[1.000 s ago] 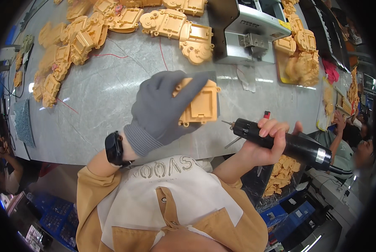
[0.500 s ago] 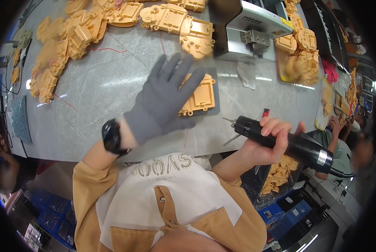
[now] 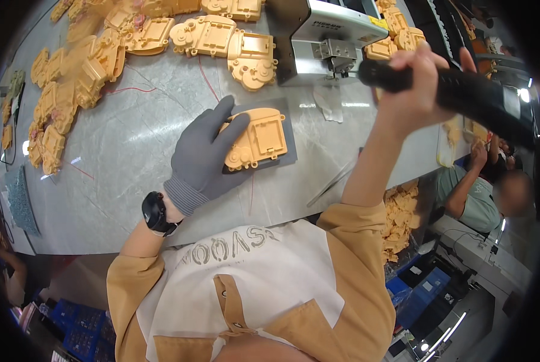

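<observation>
My left hand (image 3: 199,155), in a grey knit glove, grips the left side of an orange plastic housing (image 3: 267,137). The housing has a rectangular recess and lies on a dark flat pad (image 3: 290,143) on the table. My bare right hand (image 3: 419,90) is wrapped around a black electric screwdriver (image 3: 472,96), raised at the right. The screwdriver's front end is beside the metal bracket (image 3: 337,53) of a silver and black bench machine (image 3: 336,27). I cannot make out the bit's tip against the bracket.
More orange housings (image 3: 252,60) lie beyond my left hand, and a pile of them (image 3: 76,81) stretches along the far left. Tweezers (image 3: 331,183) rest near the front edge. Orange parts (image 3: 401,220) fill a container below the table; a co-worker (image 3: 472,192) sits at the right.
My right hand has lifted the screwdriver up and away to the bench machine. My left hand has drawn back toward the housing's left side, with its fingers less spread. The view has shifted somewhat.
</observation>
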Motion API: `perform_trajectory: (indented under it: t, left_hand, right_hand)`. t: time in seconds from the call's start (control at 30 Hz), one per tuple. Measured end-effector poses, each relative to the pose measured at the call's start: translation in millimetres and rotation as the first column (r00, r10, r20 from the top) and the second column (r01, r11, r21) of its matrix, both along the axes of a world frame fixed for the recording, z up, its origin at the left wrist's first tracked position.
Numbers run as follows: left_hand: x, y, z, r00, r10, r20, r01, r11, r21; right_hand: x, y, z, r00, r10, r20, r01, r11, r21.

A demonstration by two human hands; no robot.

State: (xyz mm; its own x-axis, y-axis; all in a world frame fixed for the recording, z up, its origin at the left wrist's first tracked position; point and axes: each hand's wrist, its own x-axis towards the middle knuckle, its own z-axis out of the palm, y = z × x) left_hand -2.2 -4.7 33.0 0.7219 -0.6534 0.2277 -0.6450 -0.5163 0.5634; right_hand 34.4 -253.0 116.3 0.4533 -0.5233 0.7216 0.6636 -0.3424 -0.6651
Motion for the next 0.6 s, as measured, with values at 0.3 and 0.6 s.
perform_trajectory:
  t: [0.3,0.6]
  left_hand:
    - [-3,11,-27,0.998,0.054,-0.031,-0.059,0.977,-0.206]
    - [-3,12,-33,0.997,0.040,-0.062,-0.057,0.950,-0.307]
  right_hand:
    - [-22,31,-5,0.952,0.110,-0.286,-0.111,0.994,0.013]
    - [-95,98,-16,0.929,0.321,-0.187,-0.308,0.947,0.093]
